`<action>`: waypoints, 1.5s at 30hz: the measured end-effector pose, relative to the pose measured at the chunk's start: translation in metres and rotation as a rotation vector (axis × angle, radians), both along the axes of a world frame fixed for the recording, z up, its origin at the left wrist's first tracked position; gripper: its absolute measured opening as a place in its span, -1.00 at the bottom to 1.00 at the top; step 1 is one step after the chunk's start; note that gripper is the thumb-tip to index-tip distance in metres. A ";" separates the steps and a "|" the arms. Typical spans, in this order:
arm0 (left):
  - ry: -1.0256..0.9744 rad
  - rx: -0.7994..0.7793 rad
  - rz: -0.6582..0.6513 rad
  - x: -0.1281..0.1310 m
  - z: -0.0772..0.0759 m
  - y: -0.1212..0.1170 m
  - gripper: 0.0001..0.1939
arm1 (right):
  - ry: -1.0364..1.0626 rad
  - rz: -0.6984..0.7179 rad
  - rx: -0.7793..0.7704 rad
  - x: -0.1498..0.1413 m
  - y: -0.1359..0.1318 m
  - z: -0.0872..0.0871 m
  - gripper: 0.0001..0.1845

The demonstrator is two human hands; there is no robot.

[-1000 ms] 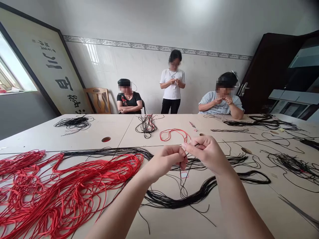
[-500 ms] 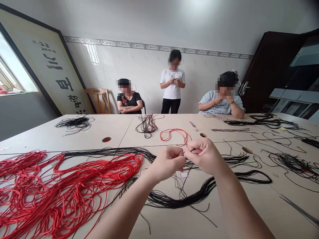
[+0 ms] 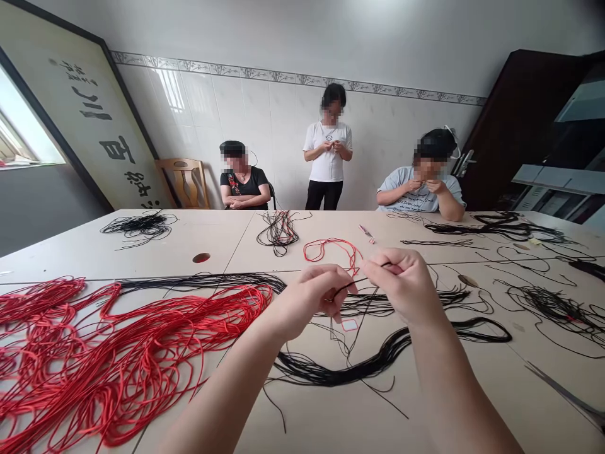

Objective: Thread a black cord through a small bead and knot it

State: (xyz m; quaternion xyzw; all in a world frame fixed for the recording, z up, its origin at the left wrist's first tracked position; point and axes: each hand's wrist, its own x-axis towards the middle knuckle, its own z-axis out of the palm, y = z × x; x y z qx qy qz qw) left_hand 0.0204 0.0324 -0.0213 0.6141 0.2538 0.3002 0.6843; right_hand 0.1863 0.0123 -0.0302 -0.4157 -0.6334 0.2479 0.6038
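Between my two hands a thin black cord point(image 3: 350, 287) is stretched above the table, its loose ends hanging down. My left hand point(image 3: 314, 293) pinches the cord with bent fingers. A short way to the right, my right hand point(image 3: 399, 277) grips it between thumb and curled fingers. Beneath my hands lies a curved bundle of black cords point(image 3: 331, 375). Another row of black cords point(image 3: 425, 302) runs behind it, partly hidden by my hands. Just beyond my fingers a red cord loop point(image 3: 331, 243) rests on the table.
A large heap of red cord point(image 3: 155, 340) spreads over the left side. Black cord piles point(image 3: 139, 224) lie at the back left and right point(image 3: 553, 309). Scissors point(image 3: 562, 388) sit at the right edge. Across the table point(image 3: 222, 246) are several people, two seated and one standing point(image 3: 328, 151).
My hands have moved apart from nearly touching, so a length of black cord now shows between them. The view has tilted slightly; the seated person at right has lowered a hand.
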 end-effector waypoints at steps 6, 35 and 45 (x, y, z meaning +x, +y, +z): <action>0.025 -0.024 -0.004 -0.009 0.010 -0.008 -0.70 | 0.134 0.038 0.046 0.001 -0.004 0.000 -0.48; 0.195 0.185 0.040 -0.012 0.019 -0.018 -0.84 | -0.109 -0.083 0.068 -0.006 -0.023 0.012 -0.50; 0.223 0.238 0.055 -0.008 0.008 -0.012 -0.80 | -0.087 -0.048 0.061 -0.007 -0.023 0.011 -0.49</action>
